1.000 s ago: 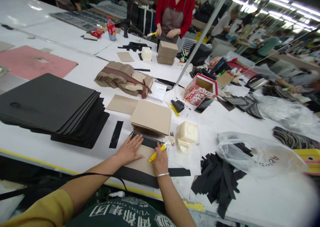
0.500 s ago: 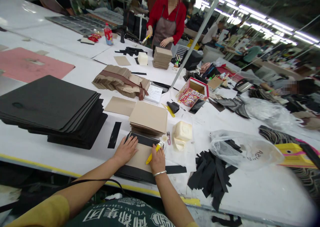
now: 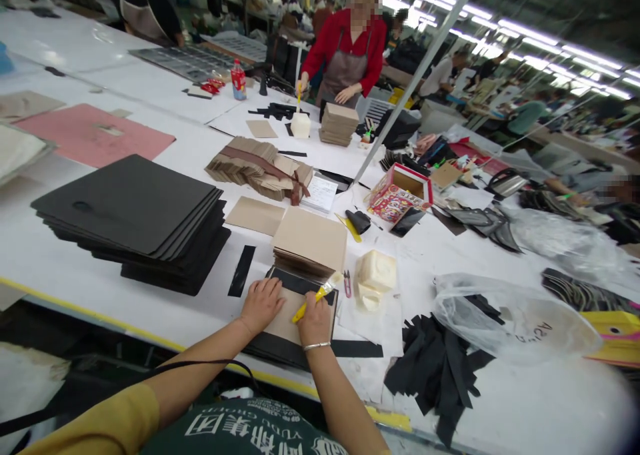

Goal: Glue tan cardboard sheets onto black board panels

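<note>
My left hand (image 3: pixel 262 304) lies with spread fingers on the left part of a beige board (image 3: pixel 286 316), which has a black strip (image 3: pixel 300 285) along its far edge and black sheets under its near side. The fingers of my right hand (image 3: pixel 316 318) are wrapped round a yellow-handled brush (image 3: pixel 301 312), bristles pointing up and right above the board's far right corner. Behind the board stands a stack of beige boards (image 3: pixel 310 236). To the right are small pink-handled snips (image 3: pixel 347 284) and a whitish glue-like block container (image 3: pixel 376 272).
A tall stack of black sheets (image 3: pixel 131 201) is at the left. Black strips (image 3: pixel 434 361) and a plastic bag (image 3: pixel 515 318) lie at the right. Across the table, a person in red (image 3: pixel 353 48) holds a brush beside another beige stack (image 3: pixel 339 124).
The view has shifted, moving the table items rightward in the picture. My right hand has turned the brush slightly, its bristles now further right. The person across has lowered their brush onto a white block.
</note>
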